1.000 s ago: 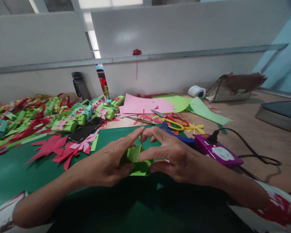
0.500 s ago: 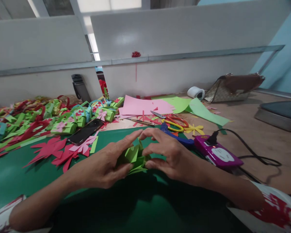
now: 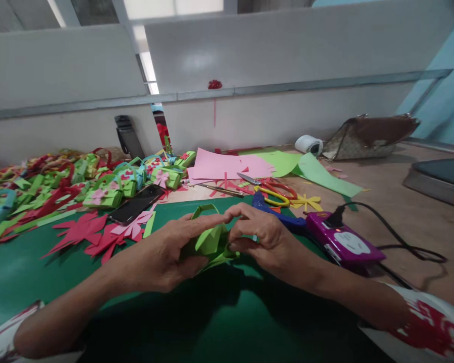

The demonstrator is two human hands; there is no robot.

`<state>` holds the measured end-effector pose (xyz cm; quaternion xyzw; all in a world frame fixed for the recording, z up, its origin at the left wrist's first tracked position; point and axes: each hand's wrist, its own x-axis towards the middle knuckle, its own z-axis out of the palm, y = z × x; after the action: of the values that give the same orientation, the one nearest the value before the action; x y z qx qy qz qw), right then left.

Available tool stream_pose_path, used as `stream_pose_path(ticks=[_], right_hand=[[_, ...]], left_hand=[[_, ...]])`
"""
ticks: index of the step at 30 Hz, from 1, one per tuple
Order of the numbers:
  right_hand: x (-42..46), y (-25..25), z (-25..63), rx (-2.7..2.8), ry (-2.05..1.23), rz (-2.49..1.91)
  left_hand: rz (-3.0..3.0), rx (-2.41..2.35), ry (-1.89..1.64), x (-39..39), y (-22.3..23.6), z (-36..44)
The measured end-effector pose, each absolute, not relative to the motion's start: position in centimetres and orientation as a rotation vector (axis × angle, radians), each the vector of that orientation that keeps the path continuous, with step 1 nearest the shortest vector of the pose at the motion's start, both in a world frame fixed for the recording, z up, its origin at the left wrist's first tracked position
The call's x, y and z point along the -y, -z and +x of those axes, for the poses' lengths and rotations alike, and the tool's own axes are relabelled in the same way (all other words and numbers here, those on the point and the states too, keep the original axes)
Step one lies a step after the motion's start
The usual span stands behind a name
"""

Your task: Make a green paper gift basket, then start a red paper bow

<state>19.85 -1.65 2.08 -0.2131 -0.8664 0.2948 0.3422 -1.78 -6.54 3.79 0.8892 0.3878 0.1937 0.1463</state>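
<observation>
Between my hands is a small green paper bag [image 3: 212, 242] with a folded body and a thin strip handle arching behind my fingers. My left hand [image 3: 170, 249] grips its left side, thumb in front and fingers over the back. My right hand [image 3: 263, 237] pinches the right edge of the paper with thumb and bent fingers. The two index fingertips meet above the bag. Its far side is hidden by my fingers. Just behind my right hand lies a blue glue gun [image 3: 276, 214].
At left lie several finished paper bags [image 3: 166, 177], red paper flowers [image 3: 81, 229] and a phone [image 3: 136, 204]. Scissors [image 3: 274, 191] and pink sheets [image 3: 227, 165] lie behind. A purple power strip [image 3: 342, 239] with a black cable [image 3: 397, 232] sits at right; a grey bottle [image 3: 129, 137] stands at back.
The green handle strip now shows as an arch above my left fingers. My right fingers have closed tighter on the bag's right edge. The view has shifted slightly.
</observation>
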Motion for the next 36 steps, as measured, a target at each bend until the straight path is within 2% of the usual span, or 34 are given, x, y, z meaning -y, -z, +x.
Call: stream_pose_path(ticks=[5,11,22,29,36], right_hand=[[1.3,-1.8,20.1,2.245,-0.662,-0.569],[1.0,-1.6,20.0,2.194,-0.673,-0.568],[0.2,-0.8,19.7,2.092,-0.916,-0.631],[-0.3,-1.2,19.6,2.051,-1.028,-0.692],[-0.6,-0.6,19.3,2.021,-1.164,-0.775]], left_hand=[[2.594,-1.203,-0.680,7.1,-3.8,-3.3],[2.643,-1.349,-0.628,7.5,-3.1,-3.5],[2.746,-1.332,-0.770,6.5,-1.6,-2.9],[2.741,-1.217,-1.131,5.6,-0.2,-2.9],[2.794,-1.237,-1.063,5.0,0.2,-3.1]])
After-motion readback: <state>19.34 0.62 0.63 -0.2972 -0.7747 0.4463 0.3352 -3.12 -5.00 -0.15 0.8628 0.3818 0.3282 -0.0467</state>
